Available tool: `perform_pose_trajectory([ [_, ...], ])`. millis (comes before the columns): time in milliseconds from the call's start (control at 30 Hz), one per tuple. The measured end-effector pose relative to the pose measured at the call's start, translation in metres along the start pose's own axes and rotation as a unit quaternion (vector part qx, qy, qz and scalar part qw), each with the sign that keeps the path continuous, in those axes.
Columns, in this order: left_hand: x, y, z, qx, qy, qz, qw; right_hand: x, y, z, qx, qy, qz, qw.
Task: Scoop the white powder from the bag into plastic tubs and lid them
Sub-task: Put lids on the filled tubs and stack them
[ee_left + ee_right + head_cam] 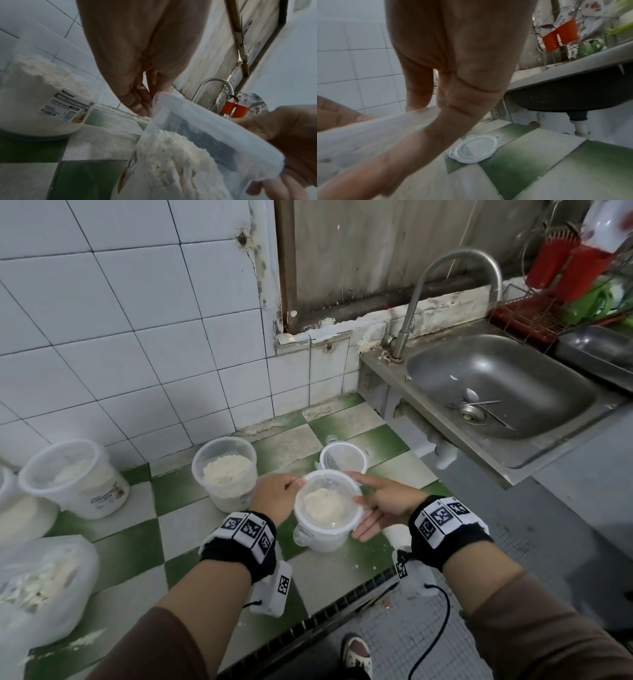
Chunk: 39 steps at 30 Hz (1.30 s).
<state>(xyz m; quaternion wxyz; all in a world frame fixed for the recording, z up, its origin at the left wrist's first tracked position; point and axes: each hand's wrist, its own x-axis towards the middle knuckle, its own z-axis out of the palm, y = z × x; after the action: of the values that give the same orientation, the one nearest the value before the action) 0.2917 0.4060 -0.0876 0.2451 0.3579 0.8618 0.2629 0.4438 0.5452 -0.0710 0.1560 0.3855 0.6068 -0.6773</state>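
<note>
Lower foreground of the head view: two forearms in brown sleeves reach up the frame, each wrist banded with coded markers. Lower left: the bag [41, 580] of white powder, slumped open on the green-and-white checkered floor [130, 556]. Centre: the small tub [325, 525], part-filled with powder, stands on the floor with its clear lid [327, 498] resting on the rim. The left hand [275, 499] curls over the lid's left edge, thumb tip on the rim. The right hand [380, 508] lies spread along the right side, thumb on the rim and fingers straight down the tub wall. The step in hand appears to be lidding; whether the lid is seated all round cannot be told. The next move likely calls for even downward pressure and closing the side clips.

Just beyond: a spare lid [343, 457] flat on the floor, and left of it an open tub [224, 470] heaped with powder, not yet lidded. Far left: a larger filled tub [73, 477]. Upper right: the steel sink [548, 446] and tap [455, 289].
</note>
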Motion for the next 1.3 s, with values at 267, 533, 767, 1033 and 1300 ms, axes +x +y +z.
perform_pose_trajectory([
  [267, -0.006, -0.005, 0.003, -0.070, 0.042, 0.019, 0.996, -0.001, 0.010, 0.007, 0.105, -0.024, -0.013, 0.994],
  [533, -0.053, -0.035, 0.021, -0.195, 0.090, -0.035, 0.976, 0.007, 0.018, 0.036, 0.198, 0.019, -0.040, 0.979],
  [767, -0.052, -0.038, 0.025, -0.266, -0.007, -0.097, 0.959, 0.011, 0.013, 0.048, 0.209, 0.022, -0.038, 0.977],
  [1033, -0.048, -0.028, 0.029, -0.311, 0.002, -0.129, 0.942, 0.010, 0.011, 0.049, 0.173, 0.038, -0.043, 0.983],
  [1300, -0.060, -0.002, 0.006, -0.378, 0.044, -0.083, 0.921, -0.013, -0.010, 0.043, 0.132, 0.021, -0.082, 0.988],
])
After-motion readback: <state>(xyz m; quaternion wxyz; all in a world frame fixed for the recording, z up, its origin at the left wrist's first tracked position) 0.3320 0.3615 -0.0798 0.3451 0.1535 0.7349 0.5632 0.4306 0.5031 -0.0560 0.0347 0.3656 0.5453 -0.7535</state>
